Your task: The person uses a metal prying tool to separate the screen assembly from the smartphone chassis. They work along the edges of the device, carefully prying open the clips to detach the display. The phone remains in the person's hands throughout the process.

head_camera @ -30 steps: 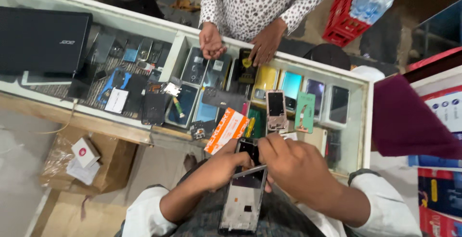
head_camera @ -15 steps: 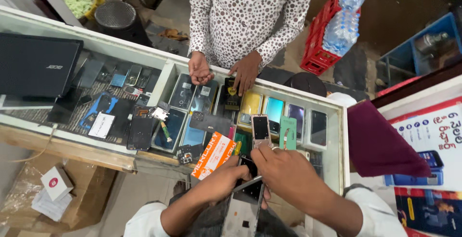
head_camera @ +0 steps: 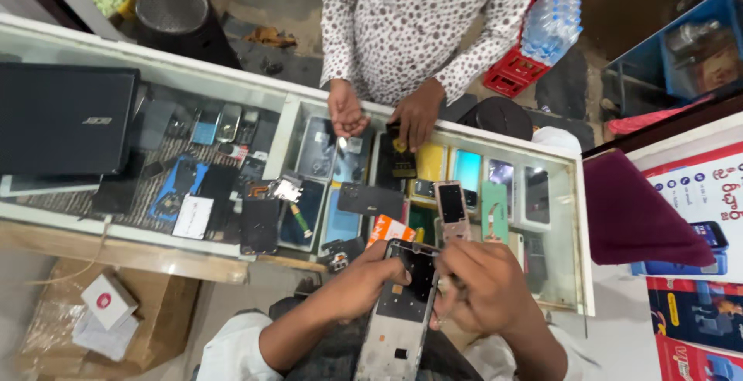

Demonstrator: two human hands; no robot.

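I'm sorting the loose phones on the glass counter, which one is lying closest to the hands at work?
The small pinkish phone with a dark screen, upright on the glass just above the right hand. The black phone lies farther left, and the yellow-marked one sits by the other person's hands.

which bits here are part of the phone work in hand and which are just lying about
In hand:
opened phone frame, held over the lap
left hand, gripping its upper left edge
right hand, at its upper right edge

Lying about:
closed black laptop
pink-cased phone on the glass counter
small white box
maroon cloth
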